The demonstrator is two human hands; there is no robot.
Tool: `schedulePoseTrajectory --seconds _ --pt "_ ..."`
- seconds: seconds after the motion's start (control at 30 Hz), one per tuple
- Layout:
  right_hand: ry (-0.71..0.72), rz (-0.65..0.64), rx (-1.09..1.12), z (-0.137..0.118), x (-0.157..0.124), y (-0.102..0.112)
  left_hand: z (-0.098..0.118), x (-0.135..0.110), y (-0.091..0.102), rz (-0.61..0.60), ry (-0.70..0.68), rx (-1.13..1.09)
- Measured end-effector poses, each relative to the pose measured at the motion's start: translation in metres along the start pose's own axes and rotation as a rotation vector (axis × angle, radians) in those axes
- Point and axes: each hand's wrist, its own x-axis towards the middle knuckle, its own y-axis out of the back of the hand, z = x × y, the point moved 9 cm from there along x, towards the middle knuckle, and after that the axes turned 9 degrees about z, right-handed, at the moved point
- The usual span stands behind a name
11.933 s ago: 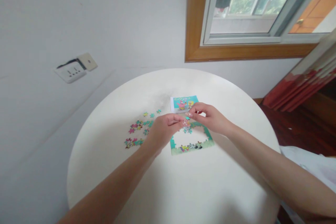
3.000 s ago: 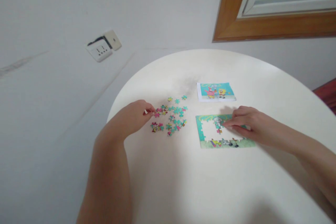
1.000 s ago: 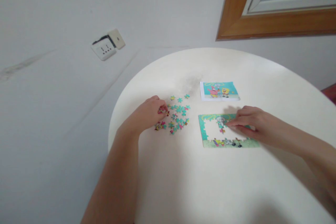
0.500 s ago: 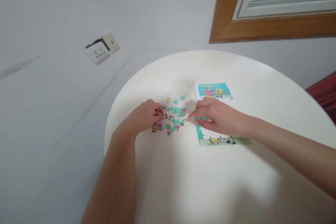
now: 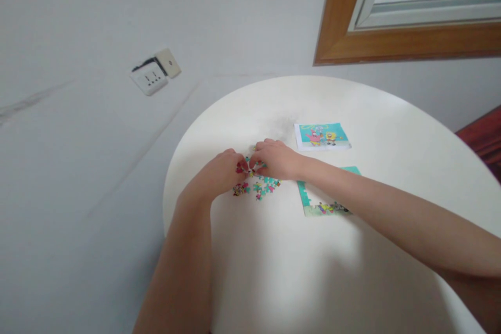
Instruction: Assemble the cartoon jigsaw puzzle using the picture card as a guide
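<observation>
Loose jigsaw puzzle pieces (image 5: 269, 183), mostly turquoise with some pink and yellow, lie in a pile on the white table. Over the pile's left side, my left hand (image 5: 225, 173) is closed in a pinch. My right hand (image 5: 275, 159) reaches across from the right, its fingers bent down and meeting the left fingertips. A small yellow and dark puzzle piece (image 5: 251, 173) shows between the two sets of fingertips. To the right lies a partly assembled puzzle border (image 5: 304, 199), turquoise and green, with my right forearm covering much of it.
Behind the border lies a picture card (image 5: 323, 136) with cartoon figures on turquoise. The round white table (image 5: 274, 261) meets a pale wall that has a socket (image 5: 151, 79). A wood-framed window (image 5: 334, 44) is at upper right, and red fabric (image 5: 483, 135) at the right edge.
My right hand has moved left, from beside the puzzle border to the pile, and now meets my left hand. My left hand stays pinched at the pile. The view has shifted slightly.
</observation>
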Motion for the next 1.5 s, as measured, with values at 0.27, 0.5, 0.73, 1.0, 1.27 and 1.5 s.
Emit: schedulePoseTrajectory --seconds 0.27,0.5,0.73,1.0,1.27,1.5 --pt "-0.017 -0.037 -0.007 -0.003 0.002 -0.004 0.004 -0.002 0.003 -0.004 -0.005 -0.005" --pt "-0.027 0.000 0.038 0.001 0.001 -0.004 0.008 -0.003 -0.001 -0.036 -0.084 -0.089" --pt "-0.032 0.076 0.164 0.004 -0.004 -0.001 0.005 -0.003 0.000 -0.043 -0.038 -0.107" --pt "-0.094 0.223 0.488 0.035 -0.041 0.047 0.017 -0.004 0.040 0.218 0.105 -0.458" --pt "-0.252 0.413 0.680 0.062 -0.114 0.082 0.100 0.001 0.014 0.217 -0.014 -0.757" --pt "-0.357 0.432 0.757 0.072 -0.162 0.082 0.142 -0.004 -0.003 0.147 -0.055 -0.790"
